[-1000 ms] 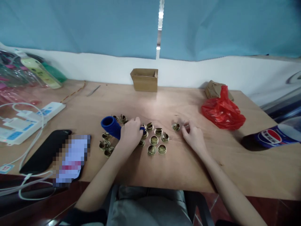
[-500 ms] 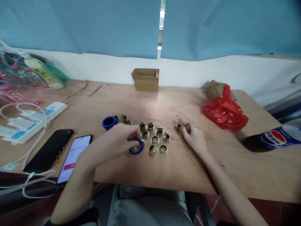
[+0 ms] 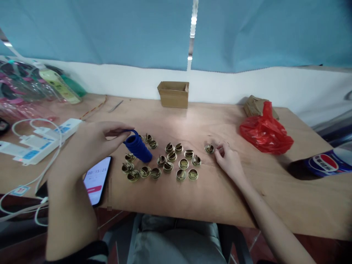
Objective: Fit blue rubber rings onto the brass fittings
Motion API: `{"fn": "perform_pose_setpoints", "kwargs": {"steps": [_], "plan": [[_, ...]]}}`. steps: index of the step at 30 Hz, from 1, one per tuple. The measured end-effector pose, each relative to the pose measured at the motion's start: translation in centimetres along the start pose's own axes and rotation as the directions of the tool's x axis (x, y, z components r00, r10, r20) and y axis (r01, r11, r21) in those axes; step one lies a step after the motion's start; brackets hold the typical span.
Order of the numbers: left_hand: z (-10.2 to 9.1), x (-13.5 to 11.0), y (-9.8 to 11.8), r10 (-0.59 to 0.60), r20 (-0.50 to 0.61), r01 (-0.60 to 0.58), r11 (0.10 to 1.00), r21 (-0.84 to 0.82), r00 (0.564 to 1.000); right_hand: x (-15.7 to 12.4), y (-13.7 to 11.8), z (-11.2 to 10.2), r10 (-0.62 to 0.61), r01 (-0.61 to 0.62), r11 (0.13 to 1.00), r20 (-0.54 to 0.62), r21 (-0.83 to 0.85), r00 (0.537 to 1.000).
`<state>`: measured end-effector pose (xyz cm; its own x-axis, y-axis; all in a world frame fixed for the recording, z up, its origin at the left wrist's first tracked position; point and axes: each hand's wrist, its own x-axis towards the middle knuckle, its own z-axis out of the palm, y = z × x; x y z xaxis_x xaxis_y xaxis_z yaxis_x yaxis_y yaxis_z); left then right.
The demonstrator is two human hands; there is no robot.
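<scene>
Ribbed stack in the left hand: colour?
Dark blue stack of rings, pinched at its top by the left hand; head view.

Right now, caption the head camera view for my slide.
Left hand lifts a blue ring stack above brass caps; right hand touches one cap.

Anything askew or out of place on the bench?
The blue ribbed stack of rings lies tilted on its side among the brass caps, the left hand pinching its top end. One brass cap sits apart by the right hand. Nothing spilled or damaged.
</scene>
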<state>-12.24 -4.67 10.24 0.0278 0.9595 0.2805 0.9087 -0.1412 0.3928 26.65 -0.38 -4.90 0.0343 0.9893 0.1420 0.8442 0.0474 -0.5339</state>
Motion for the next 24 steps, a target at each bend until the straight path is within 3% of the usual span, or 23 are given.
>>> {"fn": "perform_pose_setpoints", "kwargs": {"steps": [5,11,19,24], "plan": [[0.46,0.38,-0.79,0.013,0.042,-0.017,0.995,0.093,0.999,0.1,0.14,0.09,0.002,-0.002,1.0,-0.007,0.003,1.0],[-0.06,0.13,-0.08,-0.038,0.087,0.031,0.996,0.083,0.995,0.02,0.07,0.05,-0.016,0.016,1.0,-0.003,0.013,1.0],[-0.03,0.43,-0.51,0.038,0.162,-0.061,0.988,0.141,0.986,0.01,0.05,-0.06,-0.022,0.022,1.0,0.002,0.006,1.0],[0.18,0.14,-0.85,0.004,0.122,-0.021,0.99,0.142,0.993,0.07,0.12,0.01,-0.017,0.017,1.0,0.001,-0.005,1.0]]}}
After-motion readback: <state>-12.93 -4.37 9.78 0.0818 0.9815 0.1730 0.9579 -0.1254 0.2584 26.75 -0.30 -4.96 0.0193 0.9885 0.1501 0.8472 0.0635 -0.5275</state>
